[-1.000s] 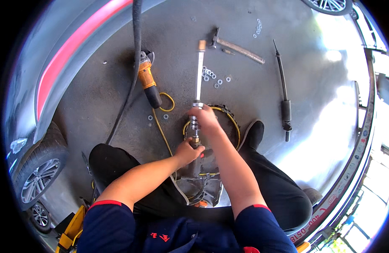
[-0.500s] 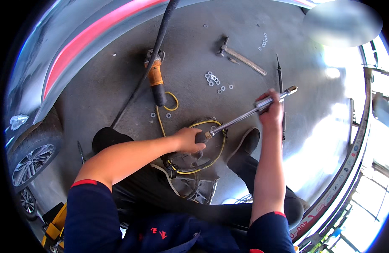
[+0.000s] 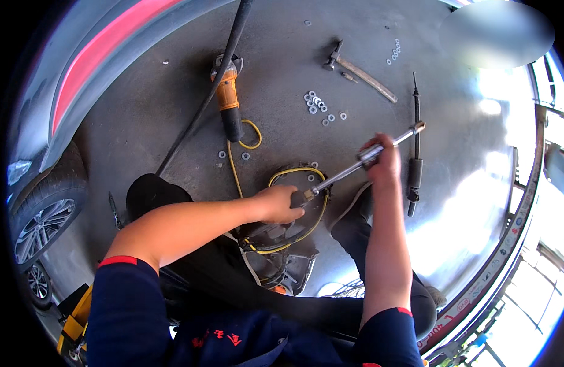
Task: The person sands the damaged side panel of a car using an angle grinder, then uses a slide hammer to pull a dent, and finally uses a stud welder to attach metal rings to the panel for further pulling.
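My left hand [image 3: 278, 204] is closed around the dark handle end of a slide hammer [image 3: 341, 176], whose chromed rod slants up to the right across my view. Farther along, my right hand [image 3: 383, 160] wraps the shiny sliding weight on that rod. The tool's tip [image 3: 419, 126] sticks out beyond my right fingers, in the air over the floor. Beneath the left hand lies a coiled yellow cable [image 3: 319, 224], partly hidden by the hand and the handle. My legs are folded around this spot.
An orange and black angle grinder [image 3: 227, 98] lies ahead, a dark hose [image 3: 199, 113] crossing over it. Loose washers [image 3: 313, 110], a hammer [image 3: 366, 79] and a long dark rod tool [image 3: 415, 165] lie on the floor. A car wheel [image 3: 46, 226] stands at left.
My right hand has come down the rod with the weight, nearer to my left hand. The left hand keeps its hold. The view has shifted slightly, so floor items appear farther right.
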Available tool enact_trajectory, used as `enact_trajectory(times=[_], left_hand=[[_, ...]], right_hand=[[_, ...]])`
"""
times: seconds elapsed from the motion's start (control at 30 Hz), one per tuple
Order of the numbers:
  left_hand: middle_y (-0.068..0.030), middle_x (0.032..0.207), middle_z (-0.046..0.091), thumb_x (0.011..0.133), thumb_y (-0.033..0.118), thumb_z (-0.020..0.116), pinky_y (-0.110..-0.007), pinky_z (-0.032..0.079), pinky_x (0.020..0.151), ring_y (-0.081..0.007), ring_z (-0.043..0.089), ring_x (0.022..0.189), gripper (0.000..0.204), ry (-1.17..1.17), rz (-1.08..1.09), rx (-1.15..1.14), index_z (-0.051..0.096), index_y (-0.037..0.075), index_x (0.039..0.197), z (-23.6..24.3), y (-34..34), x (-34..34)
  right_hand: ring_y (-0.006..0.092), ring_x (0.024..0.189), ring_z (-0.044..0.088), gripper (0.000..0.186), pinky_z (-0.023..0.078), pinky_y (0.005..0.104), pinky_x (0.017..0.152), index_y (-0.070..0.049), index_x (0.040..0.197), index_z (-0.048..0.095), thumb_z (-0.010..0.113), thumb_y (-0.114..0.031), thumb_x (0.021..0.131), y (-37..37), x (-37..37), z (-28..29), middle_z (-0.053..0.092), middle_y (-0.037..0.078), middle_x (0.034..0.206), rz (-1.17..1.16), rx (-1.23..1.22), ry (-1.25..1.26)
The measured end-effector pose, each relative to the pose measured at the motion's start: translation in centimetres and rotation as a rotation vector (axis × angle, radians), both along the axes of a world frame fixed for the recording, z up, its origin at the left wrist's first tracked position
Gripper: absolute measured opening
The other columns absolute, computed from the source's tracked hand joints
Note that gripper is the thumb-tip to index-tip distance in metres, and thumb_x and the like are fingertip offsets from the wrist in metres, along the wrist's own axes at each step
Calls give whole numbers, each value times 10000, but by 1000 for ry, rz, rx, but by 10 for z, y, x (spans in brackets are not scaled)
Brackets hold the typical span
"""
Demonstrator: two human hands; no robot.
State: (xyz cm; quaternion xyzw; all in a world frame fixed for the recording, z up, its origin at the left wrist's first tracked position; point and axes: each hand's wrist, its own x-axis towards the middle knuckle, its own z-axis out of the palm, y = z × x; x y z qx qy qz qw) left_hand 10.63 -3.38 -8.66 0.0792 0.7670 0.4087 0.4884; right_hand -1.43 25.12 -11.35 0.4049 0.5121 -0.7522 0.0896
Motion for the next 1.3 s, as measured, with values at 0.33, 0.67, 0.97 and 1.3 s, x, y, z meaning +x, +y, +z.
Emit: enact_trajectory(times=[0.33,0.67,0.97,1.3], left_hand=[[-278,1227,628,855,393,726,-440,472,1009,-403,607,1170,589,34,-4,43,587,-15,1255,-13,-23,-4],[-147,855,708,885,299,715,-379,552,781,-222,707,758,519,-61,48,133,571,-25,1263,-12,-44,12],[-230,1031,706,884,458,662,-408,538,871,-342,697,958,637,-193,-12,38,558,-33,1275,7,-15,-1],[-256,1252,631,872,426,710,-385,474,1026,-342,615,1193,731,45,173,45,478,-43,1383,9,-6,3]], right_hand=[[227,588,591,164,527,395,557,-86,817,558,678,-179,878,22,-48,26,586,74,672,-116,-14,35],[245,553,586,178,530,396,546,-90,778,526,617,-153,918,24,-56,30,576,94,653,-85,-42,-19],[260,588,592,148,508,425,522,-77,890,577,648,-206,911,-20,-14,12,616,116,697,95,28,-72],[243,586,617,143,515,377,529,-37,874,586,711,-102,847,79,-65,38,609,111,705,60,243,90]])
